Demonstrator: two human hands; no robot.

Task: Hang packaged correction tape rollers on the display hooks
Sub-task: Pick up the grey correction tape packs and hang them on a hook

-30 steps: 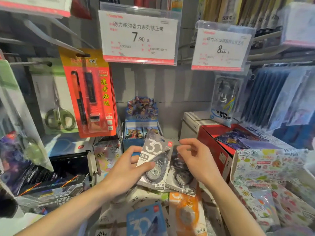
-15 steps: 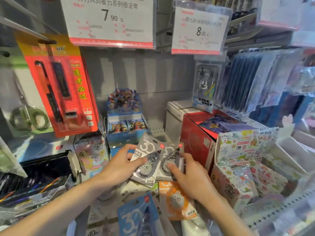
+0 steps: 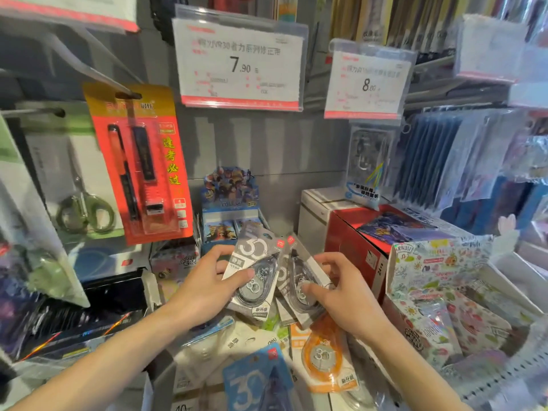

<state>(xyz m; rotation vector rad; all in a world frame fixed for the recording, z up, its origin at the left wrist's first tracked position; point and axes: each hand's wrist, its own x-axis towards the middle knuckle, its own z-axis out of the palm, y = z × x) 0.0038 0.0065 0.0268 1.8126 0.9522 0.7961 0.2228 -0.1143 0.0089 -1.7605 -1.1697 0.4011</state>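
Grey correction tape pack point(image 3: 253, 272) sits low centre above the loose pile, pinched in your left hand point(image 3: 204, 287). A second grey pack point(image 3: 301, 280) just beside it, gripped by your right hand point(image 3: 345, 292). Orange pack point(image 3: 324, 355) lies below; 7.90 price tag point(image 3: 238, 63) overhead.

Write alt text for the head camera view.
A person's left hand and right hand each hold a grey correction tape pack, low before a shop display. Above hangs a 7.90 price tag; more packs lie below.
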